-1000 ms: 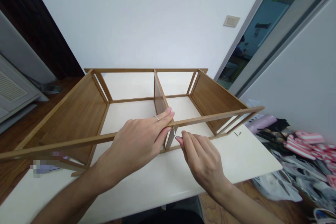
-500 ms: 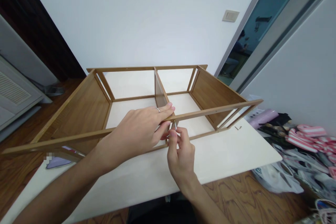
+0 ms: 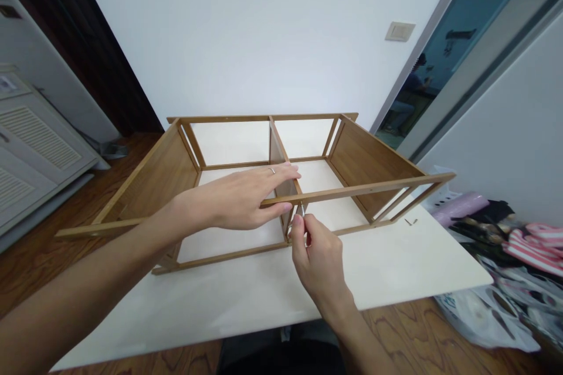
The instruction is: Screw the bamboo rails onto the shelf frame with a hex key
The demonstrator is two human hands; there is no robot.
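Observation:
A brown wooden shelf frame (image 3: pixel 378 186) lies on its side on the white table, a middle divider (image 3: pixel 276 142) splitting it in two. Across the near rail, beside the divider joint, rests my left hand (image 3: pixel 241 196), fingers stretched over the top and thumb along the front, with the rail between them. Just below the rail, my right hand (image 3: pixel 319 255) pinches a thin silver hex key (image 3: pixel 302 209); its upper end meets the rail's underside at the joint. Most of the key is hidden by my fingers.
Small metal pieces (image 3: pixel 411 222) lie on the white table (image 3: pixel 237 304) at the right. Bags and striped cloth (image 3: pixel 534 249) are piled beyond its right edge. A white wall (image 3: pixel 264 35) stands behind, and a person (image 3: pixel 407 96) sits beyond the doorway.
My left thumb and fingers have spread out along the rail, away from the key. My right hand still pinches the key, its fingers turned slightly. The view has shifted left.

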